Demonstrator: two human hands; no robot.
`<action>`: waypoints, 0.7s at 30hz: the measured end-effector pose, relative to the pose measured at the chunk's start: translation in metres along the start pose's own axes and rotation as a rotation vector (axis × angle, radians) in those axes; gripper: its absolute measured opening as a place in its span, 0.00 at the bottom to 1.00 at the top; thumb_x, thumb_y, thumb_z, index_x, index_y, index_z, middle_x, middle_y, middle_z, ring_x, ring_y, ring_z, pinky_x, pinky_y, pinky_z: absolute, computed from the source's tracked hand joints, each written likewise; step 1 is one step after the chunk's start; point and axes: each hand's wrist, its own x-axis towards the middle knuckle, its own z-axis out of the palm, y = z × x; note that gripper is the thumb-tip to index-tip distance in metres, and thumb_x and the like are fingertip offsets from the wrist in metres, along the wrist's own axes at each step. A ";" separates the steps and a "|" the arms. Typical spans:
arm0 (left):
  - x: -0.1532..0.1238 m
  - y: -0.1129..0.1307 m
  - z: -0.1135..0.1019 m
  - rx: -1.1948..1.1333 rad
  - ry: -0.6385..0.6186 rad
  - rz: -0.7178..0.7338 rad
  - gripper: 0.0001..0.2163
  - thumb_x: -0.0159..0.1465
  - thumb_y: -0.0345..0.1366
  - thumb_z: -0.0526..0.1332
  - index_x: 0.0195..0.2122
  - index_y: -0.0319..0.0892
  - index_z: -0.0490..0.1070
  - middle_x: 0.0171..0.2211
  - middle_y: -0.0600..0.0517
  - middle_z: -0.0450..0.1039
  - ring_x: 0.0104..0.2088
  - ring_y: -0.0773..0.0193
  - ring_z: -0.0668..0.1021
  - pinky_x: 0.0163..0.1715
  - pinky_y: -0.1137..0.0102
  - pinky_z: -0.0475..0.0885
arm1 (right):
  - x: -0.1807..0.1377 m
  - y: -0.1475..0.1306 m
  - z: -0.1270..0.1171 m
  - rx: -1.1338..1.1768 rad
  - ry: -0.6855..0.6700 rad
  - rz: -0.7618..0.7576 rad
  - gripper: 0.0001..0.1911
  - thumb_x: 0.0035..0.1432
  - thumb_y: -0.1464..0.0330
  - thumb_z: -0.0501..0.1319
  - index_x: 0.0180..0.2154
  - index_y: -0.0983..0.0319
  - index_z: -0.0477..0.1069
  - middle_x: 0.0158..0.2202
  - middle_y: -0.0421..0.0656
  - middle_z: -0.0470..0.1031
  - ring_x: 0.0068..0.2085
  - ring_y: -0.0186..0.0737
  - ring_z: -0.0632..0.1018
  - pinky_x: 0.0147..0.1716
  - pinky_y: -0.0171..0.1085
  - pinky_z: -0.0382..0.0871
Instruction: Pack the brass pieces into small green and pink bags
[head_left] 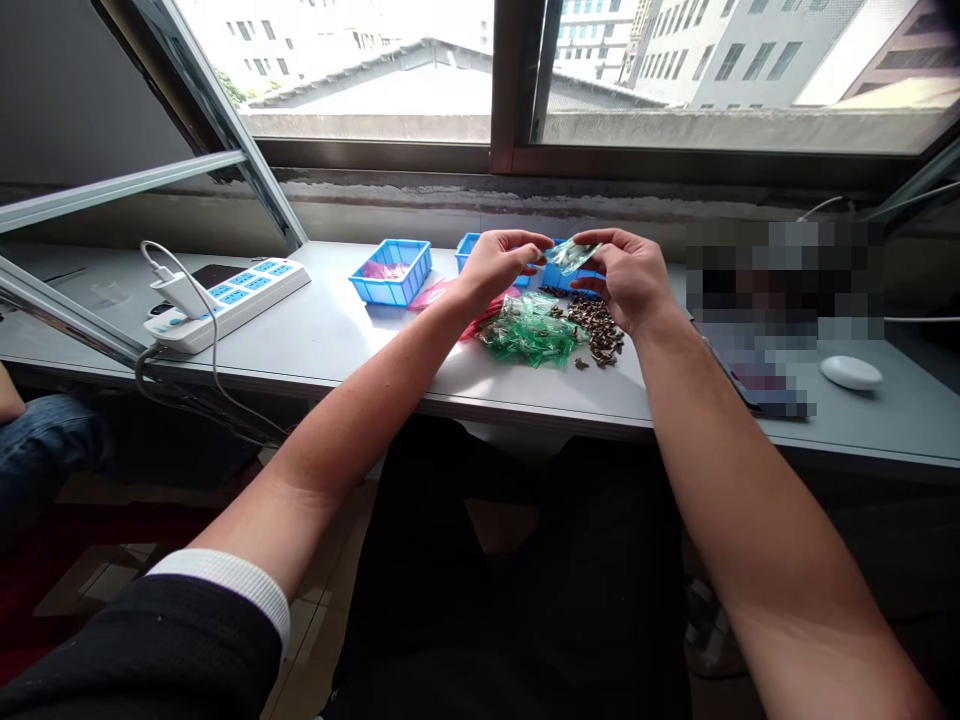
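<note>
My left hand (499, 262) and my right hand (626, 272) are raised above the grey desk (330, 335), both pinching a small clear green plastic bag (571, 254) between them. Below the hands lies a heap of green plastic bags (531, 335). A pile of small dark brown screws (596, 330) sits right of that heap, under my right hand. Some red bags (480, 318) show beneath my left wrist.
A blue tray (391, 272) with pink bags stands left of the hands, a second blue tray (559, 275) behind them. A white power strip (229, 300) with a charger lies far left. A white mouse (851, 372) lies at right. Another person's denim-clad knee (41, 450) shows at the left edge.
</note>
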 end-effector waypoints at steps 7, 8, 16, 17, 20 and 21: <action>0.001 -0.007 -0.007 -0.066 -0.021 0.013 0.25 0.67 0.32 0.83 0.66 0.38 0.88 0.59 0.39 0.94 0.61 0.47 0.94 0.71 0.50 0.89 | -0.003 0.002 0.002 0.032 -0.108 -0.058 0.03 0.71 0.65 0.76 0.45 0.54 0.90 0.50 0.47 0.92 0.48 0.48 0.92 0.41 0.46 0.94; 0.002 -0.008 -0.007 -0.073 -0.016 0.024 0.25 0.68 0.31 0.83 0.66 0.39 0.88 0.57 0.40 0.95 0.61 0.47 0.94 0.72 0.49 0.89 | -0.002 0.004 0.002 0.015 -0.099 -0.072 0.05 0.69 0.67 0.79 0.46 0.54 0.88 0.49 0.46 0.92 0.49 0.49 0.92 0.41 0.46 0.94; 0.008 -0.007 -0.002 -0.056 0.009 0.081 0.19 0.68 0.28 0.78 0.60 0.39 0.90 0.59 0.41 0.94 0.65 0.48 0.93 0.77 0.50 0.86 | 0.006 0.013 -0.002 -0.065 -0.026 -0.067 0.19 0.59 0.76 0.80 0.49 0.52 0.84 0.43 0.41 0.91 0.45 0.47 0.92 0.38 0.44 0.92; 0.008 -0.006 -0.002 -0.030 0.002 0.089 0.15 0.68 0.28 0.78 0.56 0.40 0.91 0.60 0.41 0.94 0.66 0.48 0.92 0.78 0.50 0.85 | 0.006 0.012 -0.002 -0.076 -0.033 -0.082 0.16 0.60 0.76 0.79 0.45 0.53 0.86 0.43 0.42 0.91 0.44 0.47 0.92 0.38 0.44 0.92; 0.008 -0.006 -0.003 0.050 -0.005 0.151 0.07 0.69 0.28 0.78 0.46 0.44 0.93 0.65 0.45 0.94 0.70 0.49 0.91 0.81 0.51 0.82 | 0.006 0.010 0.000 -0.073 0.007 -0.134 0.11 0.64 0.77 0.77 0.38 0.53 0.88 0.43 0.43 0.92 0.44 0.46 0.90 0.40 0.45 0.94; 0.008 -0.007 -0.003 0.062 -0.001 0.168 0.07 0.70 0.28 0.78 0.45 0.45 0.94 0.66 0.46 0.93 0.71 0.50 0.91 0.82 0.52 0.81 | 0.006 0.010 0.001 -0.070 0.029 -0.145 0.11 0.65 0.77 0.76 0.38 0.52 0.88 0.44 0.43 0.93 0.45 0.45 0.90 0.41 0.45 0.94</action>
